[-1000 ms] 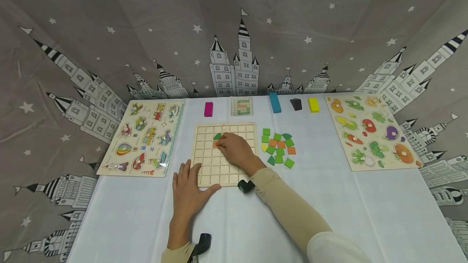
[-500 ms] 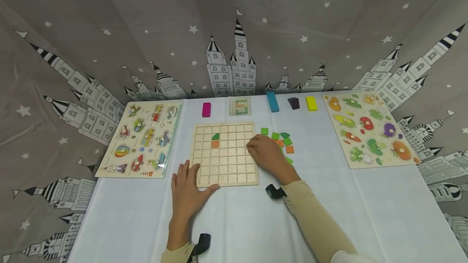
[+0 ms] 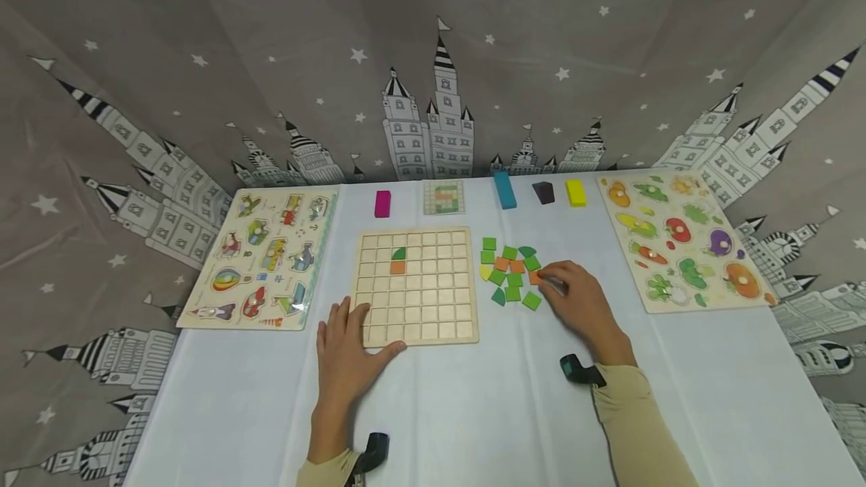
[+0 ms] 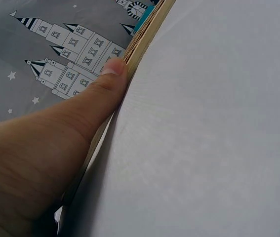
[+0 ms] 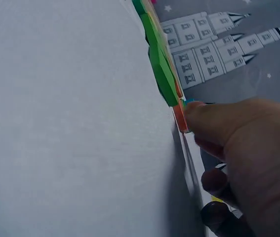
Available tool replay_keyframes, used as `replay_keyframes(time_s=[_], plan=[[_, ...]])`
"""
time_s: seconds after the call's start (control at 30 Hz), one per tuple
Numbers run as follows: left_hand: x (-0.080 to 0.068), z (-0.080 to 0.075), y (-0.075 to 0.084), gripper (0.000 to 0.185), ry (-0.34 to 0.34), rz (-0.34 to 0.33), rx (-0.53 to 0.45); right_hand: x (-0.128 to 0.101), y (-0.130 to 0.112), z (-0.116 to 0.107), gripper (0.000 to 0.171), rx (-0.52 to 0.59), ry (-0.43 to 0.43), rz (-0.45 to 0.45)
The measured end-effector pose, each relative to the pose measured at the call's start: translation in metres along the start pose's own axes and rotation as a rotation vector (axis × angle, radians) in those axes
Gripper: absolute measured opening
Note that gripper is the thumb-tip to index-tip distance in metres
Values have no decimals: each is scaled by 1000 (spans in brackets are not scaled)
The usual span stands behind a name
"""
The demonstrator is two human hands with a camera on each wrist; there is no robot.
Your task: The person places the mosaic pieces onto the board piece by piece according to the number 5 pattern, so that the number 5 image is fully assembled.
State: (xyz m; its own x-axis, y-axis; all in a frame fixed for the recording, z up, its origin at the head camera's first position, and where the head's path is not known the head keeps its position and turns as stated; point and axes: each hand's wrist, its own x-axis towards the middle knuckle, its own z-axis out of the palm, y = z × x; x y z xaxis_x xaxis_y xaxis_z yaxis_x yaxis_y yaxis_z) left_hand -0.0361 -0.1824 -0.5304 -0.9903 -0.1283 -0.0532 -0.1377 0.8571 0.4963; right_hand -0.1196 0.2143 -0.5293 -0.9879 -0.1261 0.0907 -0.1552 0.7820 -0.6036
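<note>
A wooden grid board (image 3: 433,307) lies mid-table with a green quarter-round tile (image 3: 400,252) and an orange square tile (image 3: 398,267) set in it. My left hand (image 3: 348,340) lies flat with straight fingers on the board's near left corner. In the left wrist view its thumb (image 4: 102,91) presses the board's edge (image 4: 147,32). To the right of the board is a pile of green, orange and yellow tiles (image 3: 509,275). My right hand (image 3: 551,278) is at the pile's right edge, pinching an orange tile (image 3: 535,276) that lies on the cloth. The thumb (image 5: 214,121) touches that orange tile (image 5: 180,117).
A vehicle peg puzzle (image 3: 264,254) lies at the left and a vegetable peg puzzle (image 3: 683,239) at the right. Along the back stand a magenta block (image 3: 382,203), a pattern card (image 3: 444,197), and blue (image 3: 504,189), black (image 3: 543,192) and yellow (image 3: 576,192) blocks. Castle-print cloth hangs behind.
My right hand left the grid board, where the orange tile stays, and moved right across the pile to its far edge. The left hand has not moved.
</note>
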Motion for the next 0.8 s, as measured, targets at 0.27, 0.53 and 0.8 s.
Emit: replay_keyframes(time_s=[0.27, 0.53, 0.8], plan=[[1, 2, -1, 99, -3, 7, 1, -4, 10, 2, 24, 32, 23, 19], [0, 1, -1, 100, -5, -9, 1, -6, 7, 0, 23, 52, 0, -44], [-1, 0, 0, 100, 9, -1, -4, -5, 4, 1, 21, 38, 4, -58]])
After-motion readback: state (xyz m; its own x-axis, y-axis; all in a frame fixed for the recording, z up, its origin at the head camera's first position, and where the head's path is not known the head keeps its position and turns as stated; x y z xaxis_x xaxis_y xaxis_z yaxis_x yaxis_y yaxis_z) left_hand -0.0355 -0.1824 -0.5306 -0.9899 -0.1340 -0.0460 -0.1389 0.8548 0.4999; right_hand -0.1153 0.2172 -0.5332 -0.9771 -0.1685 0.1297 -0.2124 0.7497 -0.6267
